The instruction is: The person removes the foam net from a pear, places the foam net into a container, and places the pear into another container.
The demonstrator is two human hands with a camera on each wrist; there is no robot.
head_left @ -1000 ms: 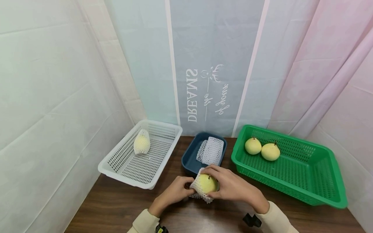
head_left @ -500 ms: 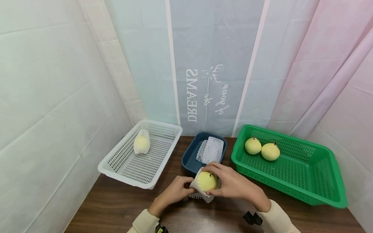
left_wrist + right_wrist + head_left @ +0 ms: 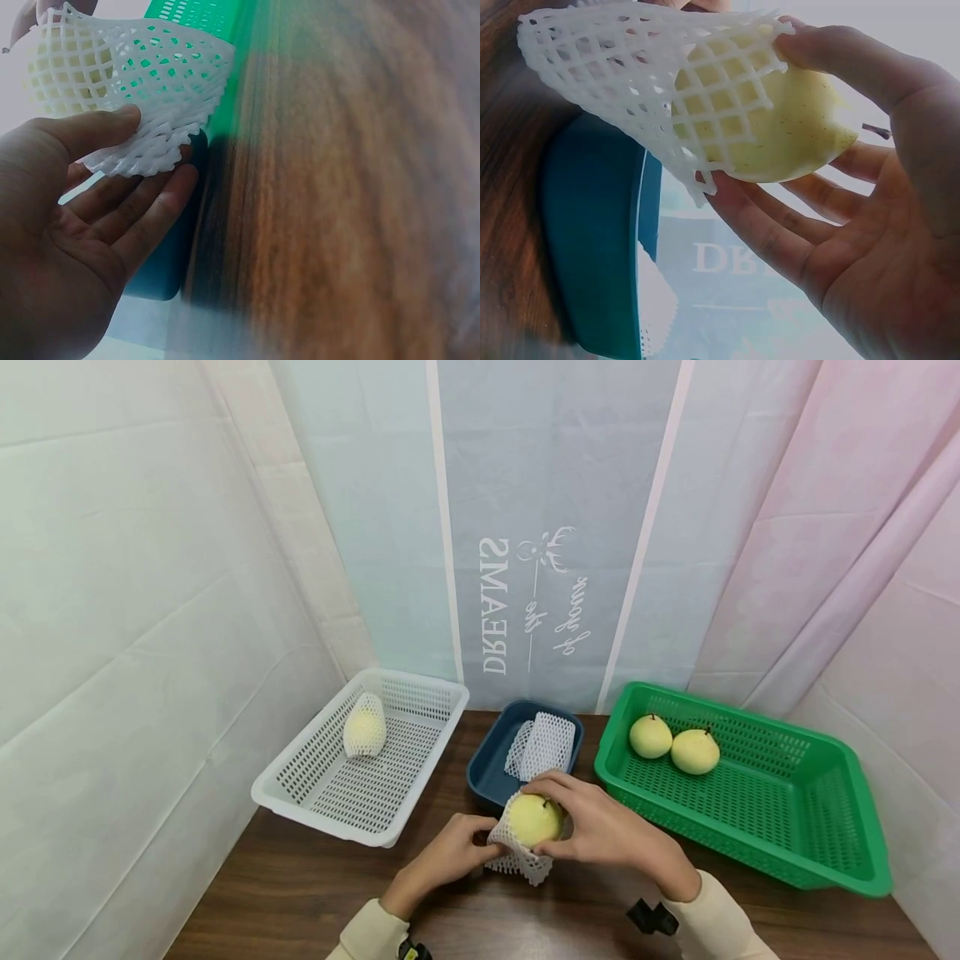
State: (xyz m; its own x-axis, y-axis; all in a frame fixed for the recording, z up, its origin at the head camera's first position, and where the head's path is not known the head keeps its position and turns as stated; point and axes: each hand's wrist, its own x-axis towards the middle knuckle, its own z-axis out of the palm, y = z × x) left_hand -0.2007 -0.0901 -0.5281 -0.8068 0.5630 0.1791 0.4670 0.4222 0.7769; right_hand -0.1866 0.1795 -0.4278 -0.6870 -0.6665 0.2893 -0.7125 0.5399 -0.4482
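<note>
A yellow pear [image 3: 534, 822] with a dark stem sits partway inside a white foam net sleeve [image 3: 521, 860], in front of the blue tray. My right hand [image 3: 603, 823] holds the pear, thumb on one side and fingers on the other, fingertips at the sleeve's mouth [image 3: 705, 176]. From the left, my left hand [image 3: 456, 852] pinches the sleeve between thumb and fingers. In the left wrist view the loose end of the net [image 3: 161, 139] lies between that thumb and fingers. The right wrist view shows the pear's stem end [image 3: 832, 127] bare.
The blue tray [image 3: 480, 777] behind the hands holds more foam net sleeves [image 3: 549, 746]. On the left stands a white basket [image 3: 322, 827] with a net-wrapped pear [image 3: 365, 727]. A green basket [image 3: 720, 827] on the right holds two bare pears [image 3: 696, 752].
My right hand and the pear have shifted slightly up and away, and the sleeve's lower part shows more below the pear. My left hand has stayed in place.
</note>
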